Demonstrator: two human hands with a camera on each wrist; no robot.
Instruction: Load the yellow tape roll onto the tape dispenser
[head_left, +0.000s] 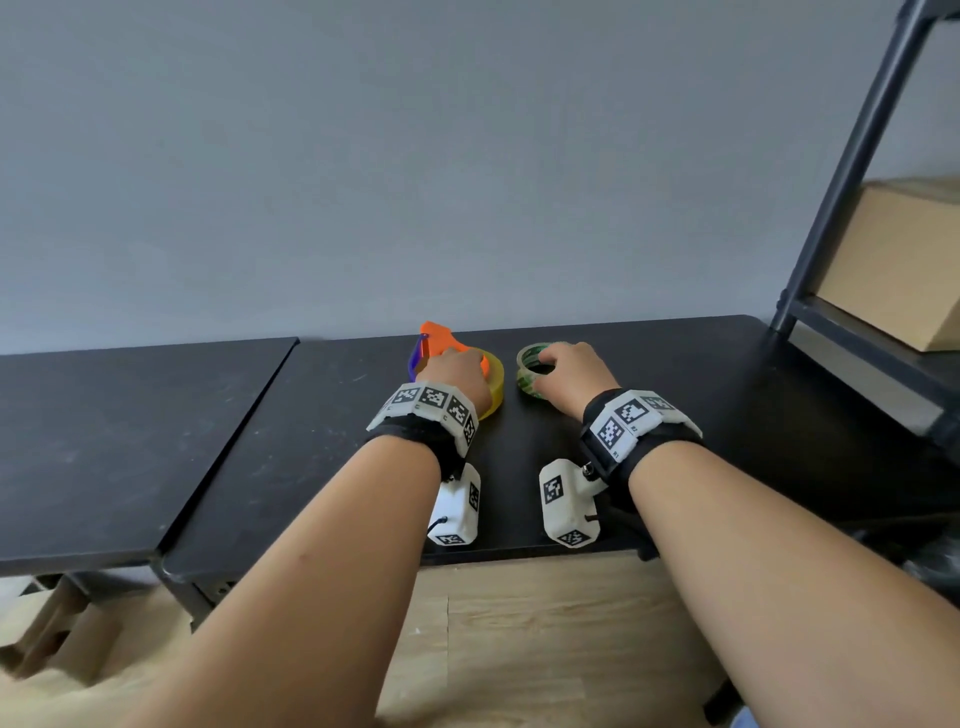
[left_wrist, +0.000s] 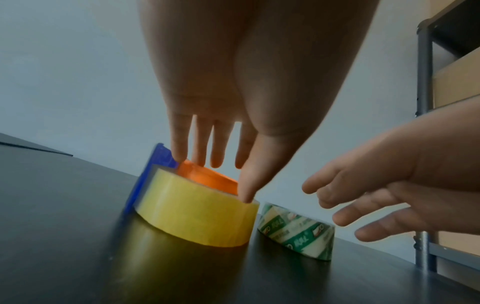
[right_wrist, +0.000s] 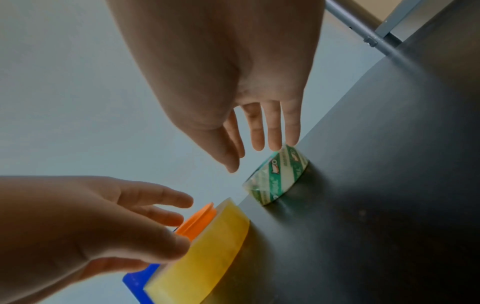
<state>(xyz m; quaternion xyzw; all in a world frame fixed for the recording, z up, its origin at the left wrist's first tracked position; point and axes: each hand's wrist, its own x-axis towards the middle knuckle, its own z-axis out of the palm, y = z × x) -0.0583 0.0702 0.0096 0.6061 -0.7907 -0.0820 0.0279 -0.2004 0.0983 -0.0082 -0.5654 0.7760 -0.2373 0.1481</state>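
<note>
The yellow tape roll (head_left: 496, 385) (left_wrist: 197, 214) lies flat on the black table, ringed around the orange hub (left_wrist: 207, 176) of the orange-and-blue tape dispenser (head_left: 439, 340). My left hand (head_left: 457, 371) hovers over it with straight fingers. Its thumb tip (left_wrist: 245, 197) touches the roll's top rim and its fingertips reach the orange part. My right hand (head_left: 566, 371) (right_wrist: 249, 158) is spread above a green-printed tape roll (head_left: 525, 364) (right_wrist: 278, 176) just to the right. Its fingertips are close to the green roll's upper edge and the thumb stays off it.
Both rolls sit near the back of the black table (head_left: 675, 467), against the grey wall. A second black tabletop (head_left: 104, 441) adjoins on the left. A dark metal shelf rack (head_left: 852, 171) with a cardboard box (head_left: 904, 265) stands at the right.
</note>
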